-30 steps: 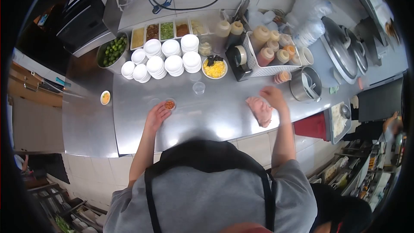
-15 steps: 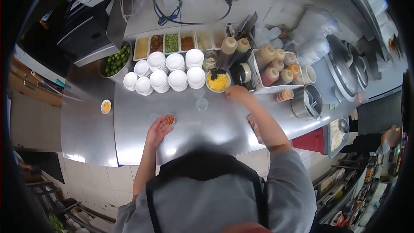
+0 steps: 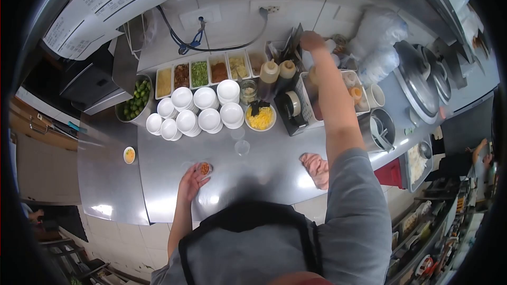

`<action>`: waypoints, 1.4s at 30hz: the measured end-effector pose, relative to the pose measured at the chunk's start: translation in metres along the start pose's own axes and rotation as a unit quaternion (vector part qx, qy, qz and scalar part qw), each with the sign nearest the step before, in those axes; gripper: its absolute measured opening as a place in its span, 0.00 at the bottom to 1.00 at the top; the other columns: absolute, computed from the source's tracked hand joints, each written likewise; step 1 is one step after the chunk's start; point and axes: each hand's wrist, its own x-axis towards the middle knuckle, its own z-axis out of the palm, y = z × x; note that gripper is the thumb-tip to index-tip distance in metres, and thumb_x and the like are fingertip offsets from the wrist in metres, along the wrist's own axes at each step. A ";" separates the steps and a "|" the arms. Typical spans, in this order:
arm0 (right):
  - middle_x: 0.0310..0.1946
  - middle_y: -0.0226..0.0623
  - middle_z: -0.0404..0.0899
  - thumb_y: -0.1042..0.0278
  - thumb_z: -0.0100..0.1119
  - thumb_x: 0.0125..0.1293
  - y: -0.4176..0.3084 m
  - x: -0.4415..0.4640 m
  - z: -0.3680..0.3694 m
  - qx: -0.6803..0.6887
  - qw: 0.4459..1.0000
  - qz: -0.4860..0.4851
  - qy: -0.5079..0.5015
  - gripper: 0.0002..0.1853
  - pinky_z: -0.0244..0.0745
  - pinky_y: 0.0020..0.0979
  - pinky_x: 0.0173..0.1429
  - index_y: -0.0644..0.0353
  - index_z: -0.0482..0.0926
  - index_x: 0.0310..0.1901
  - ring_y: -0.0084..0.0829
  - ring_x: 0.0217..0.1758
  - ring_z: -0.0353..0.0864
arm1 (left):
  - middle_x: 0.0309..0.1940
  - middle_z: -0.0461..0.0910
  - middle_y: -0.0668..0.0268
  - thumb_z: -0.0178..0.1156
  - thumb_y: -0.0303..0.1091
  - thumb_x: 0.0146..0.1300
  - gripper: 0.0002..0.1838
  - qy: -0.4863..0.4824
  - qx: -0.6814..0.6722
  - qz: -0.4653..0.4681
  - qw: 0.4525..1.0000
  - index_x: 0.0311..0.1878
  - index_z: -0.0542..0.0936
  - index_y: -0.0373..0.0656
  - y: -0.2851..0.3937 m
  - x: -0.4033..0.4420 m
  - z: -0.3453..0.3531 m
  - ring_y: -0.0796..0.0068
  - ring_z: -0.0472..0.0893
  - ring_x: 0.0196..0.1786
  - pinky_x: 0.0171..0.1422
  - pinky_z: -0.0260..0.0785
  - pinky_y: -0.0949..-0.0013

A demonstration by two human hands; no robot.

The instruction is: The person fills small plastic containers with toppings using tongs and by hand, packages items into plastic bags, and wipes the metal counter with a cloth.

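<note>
Low on the steel counter, my left hand (image 3: pixel 191 183) has its fingers around a small clear plastic cup (image 3: pixel 204 169) with reddish-brown bits in it. My right arm stretches far over the counter. At its end, my right hand (image 3: pixel 312 41) is beside a dark upright holder (image 3: pixel 291 45) near the wall; its fingers are hidden, so its grip does not show. A clear empty cup (image 3: pixel 242 148) stands in the middle of the counter. Behind it is a bowl of shredded yellow food (image 3: pixel 261 118) with black pieces on top.
Stacked white bowls (image 3: pixel 186 121) stand before a row of topping trays (image 3: pixel 199 75). Squeeze bottles (image 3: pixel 269 72) and a white basket (image 3: pixel 311 106) are partly behind my right arm. A crumpled cloth (image 3: pixel 315 170) lies at right, a small filled cup (image 3: pixel 129 154) at left.
My right hand has gone from beside the yellow-food bowl up to the back near the wall. My left hand stays at the small cup. The view has tilted up, showing more printed slips.
</note>
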 end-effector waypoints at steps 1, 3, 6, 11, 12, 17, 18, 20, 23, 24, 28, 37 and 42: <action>0.38 0.50 0.77 0.72 0.46 0.51 0.001 0.012 0.012 -0.010 0.998 -0.058 -0.015 0.13 0.70 0.42 0.47 0.62 0.78 0.35 0.44 0.45 0.76 | 0.54 0.71 0.58 0.43 0.40 0.67 0.19 0.001 0.005 0.000 1.000 0.56 0.65 0.40 0.000 0.001 0.000 0.62 0.74 0.54 0.53 0.71 0.59; 0.36 0.50 0.78 0.71 0.46 0.51 -0.004 0.037 0.028 0.027 0.993 -0.111 0.014 0.12 0.71 0.42 0.44 0.63 0.78 0.33 0.43 0.43 0.77 | 0.54 0.71 0.58 0.43 0.40 0.67 0.19 0.005 0.005 0.005 1.000 0.56 0.65 0.40 0.000 0.000 0.001 0.62 0.74 0.53 0.53 0.71 0.59; 0.35 0.52 0.78 0.72 0.47 0.50 -0.020 0.050 0.017 0.011 0.988 -0.136 -0.077 0.12 0.72 0.42 0.44 0.66 0.79 0.32 0.45 0.42 0.78 | 0.53 0.71 0.58 0.44 0.40 0.67 0.19 0.006 0.004 0.007 1.000 0.56 0.65 0.40 0.000 0.000 0.000 0.62 0.74 0.53 0.53 0.71 0.58; 0.34 0.52 0.78 0.74 0.48 0.50 -0.030 0.012 0.024 -0.035 0.977 -0.104 -0.182 0.11 0.74 0.39 0.41 0.66 0.79 0.33 0.46 0.38 0.80 | 0.52 0.72 0.58 0.44 0.40 0.66 0.19 0.007 0.006 0.016 1.000 0.56 0.65 0.40 -0.001 0.000 0.004 0.61 0.74 0.53 0.52 0.72 0.59; 0.34 0.51 0.79 0.73 0.48 0.51 -0.031 0.003 0.028 -0.056 0.975 -0.120 -0.177 0.11 0.74 0.39 0.41 0.65 0.80 0.33 0.45 0.38 0.80 | 0.52 0.72 0.58 0.45 0.40 0.66 0.19 0.008 0.006 0.016 1.000 0.56 0.65 0.40 -0.001 0.001 0.002 0.60 0.74 0.53 0.52 0.72 0.59; 0.35 0.41 0.80 0.70 0.56 0.47 -0.017 0.012 0.072 -0.151 0.958 -0.191 -0.151 0.10 0.75 0.37 0.42 0.58 0.81 0.33 0.42 0.38 0.80 | 0.52 0.72 0.56 0.45 0.40 0.66 0.19 0.018 -0.001 0.012 1.000 0.56 0.65 0.40 0.000 0.002 0.001 0.59 0.75 0.53 0.51 0.73 0.58; 0.37 0.41 0.80 0.69 0.56 0.47 -0.012 0.012 0.073 -0.173 0.944 -0.231 -0.163 0.12 0.74 0.38 0.45 0.55 0.80 0.36 0.42 0.42 0.78 | 0.52 0.72 0.55 0.46 0.40 0.65 0.19 0.018 -0.002 0.013 1.000 0.56 0.65 0.40 -0.001 0.002 0.000 0.59 0.75 0.53 0.51 0.73 0.58; 0.39 0.41 0.79 0.68 0.57 0.47 -0.009 0.013 0.078 -0.194 0.927 -0.270 -0.175 0.14 0.72 0.40 0.48 0.53 0.79 0.39 0.43 0.45 0.77 | 0.52 0.71 0.55 0.46 0.40 0.65 0.20 0.018 -0.004 0.014 1.000 0.56 0.65 0.40 -0.001 0.001 0.001 0.58 0.75 0.53 0.51 0.73 0.57; 0.41 0.40 0.78 0.68 0.56 0.48 -0.010 0.028 0.084 -0.211 0.915 -0.276 -0.203 0.16 0.70 0.40 0.50 0.52 0.78 0.41 0.41 0.49 0.75 | 0.52 0.71 0.55 0.47 0.41 0.64 0.20 0.030 -0.001 0.023 0.999 0.56 0.64 0.39 0.000 0.000 0.008 0.56 0.75 0.52 0.51 0.73 0.57; 0.41 0.41 0.78 0.66 0.56 0.48 -0.022 0.030 0.066 -0.189 0.925 -0.238 -0.227 0.15 0.70 0.39 0.50 0.54 0.78 0.41 0.39 0.49 0.75 | 0.50 0.73 0.54 0.45 0.41 0.65 0.20 0.035 0.002 0.024 0.999 0.56 0.64 0.39 0.001 -0.001 0.011 0.58 0.75 0.52 0.52 0.72 0.57; 0.35 0.41 0.80 0.64 0.58 0.51 -0.014 0.068 0.074 -0.042 0.973 -0.222 -0.054 0.13 0.75 0.35 0.41 0.62 0.78 0.36 0.34 0.39 0.80 | 0.48 0.74 0.53 0.44 0.41 0.66 0.21 0.035 0.012 0.017 0.999 0.57 0.63 0.38 0.001 0.002 0.007 0.58 0.76 0.51 0.53 0.71 0.56; 0.24 0.41 0.80 0.69 0.60 0.49 -0.027 0.064 0.045 0.019 0.959 -0.107 -0.260 0.07 0.76 0.33 0.29 0.66 0.80 0.25 0.33 0.26 0.81 | 0.48 0.74 0.52 0.44 0.41 0.66 0.21 0.040 0.016 0.014 0.999 0.57 0.62 0.38 0.001 0.004 0.007 0.57 0.76 0.51 0.52 0.72 0.57; 0.28 0.47 0.80 0.73 0.57 0.45 -0.015 0.045 0.064 -0.161 0.940 -0.268 -0.136 0.06 0.76 0.37 0.36 0.64 0.81 0.26 0.41 0.32 0.81 | 0.48 0.74 0.52 0.44 0.42 0.66 0.21 0.040 0.018 0.013 0.999 0.57 0.62 0.38 0.002 0.003 0.008 0.57 0.76 0.50 0.52 0.72 0.57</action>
